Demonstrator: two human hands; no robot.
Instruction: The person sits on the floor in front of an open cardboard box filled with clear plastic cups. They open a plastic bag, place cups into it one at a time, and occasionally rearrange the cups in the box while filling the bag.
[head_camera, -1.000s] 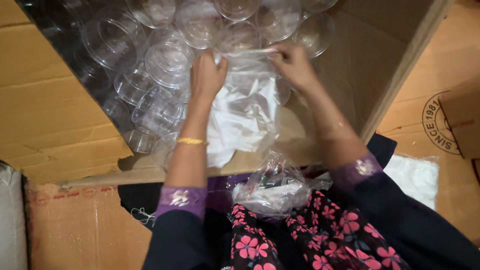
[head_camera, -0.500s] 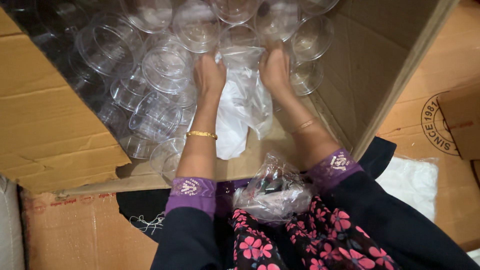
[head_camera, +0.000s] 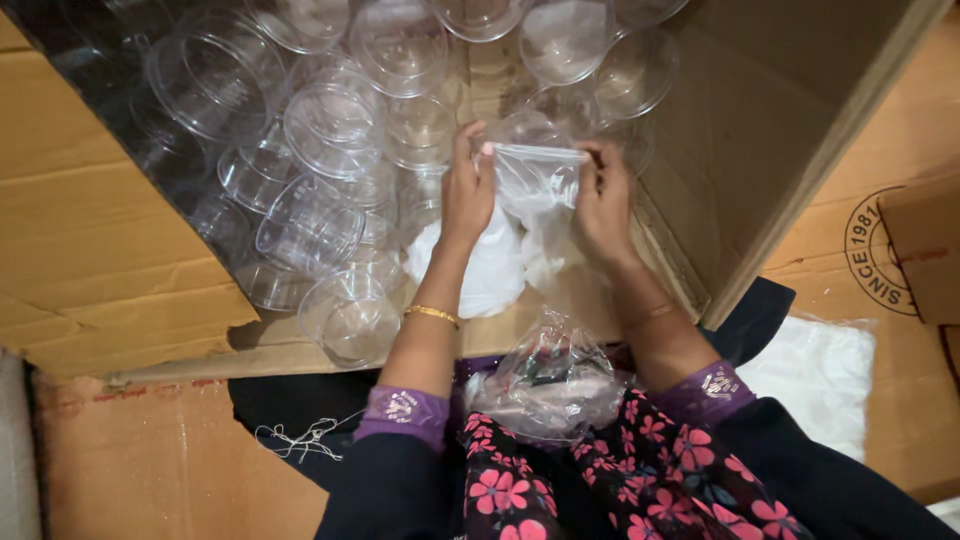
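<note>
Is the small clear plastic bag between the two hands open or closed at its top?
Cannot tell. The left hand and right hand pinch the small clear plastic bag at its top corners, stretching the edge into a straight line.

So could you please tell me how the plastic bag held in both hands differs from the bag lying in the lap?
The held bag is stretched open at its mouth between the left hand and right hand, inside the carton; the lap bag lies crumpled and untouched. The held bag hangs over the cups; the lap bag rests on flowered cloth. Both are clear thin plastic.
</note>
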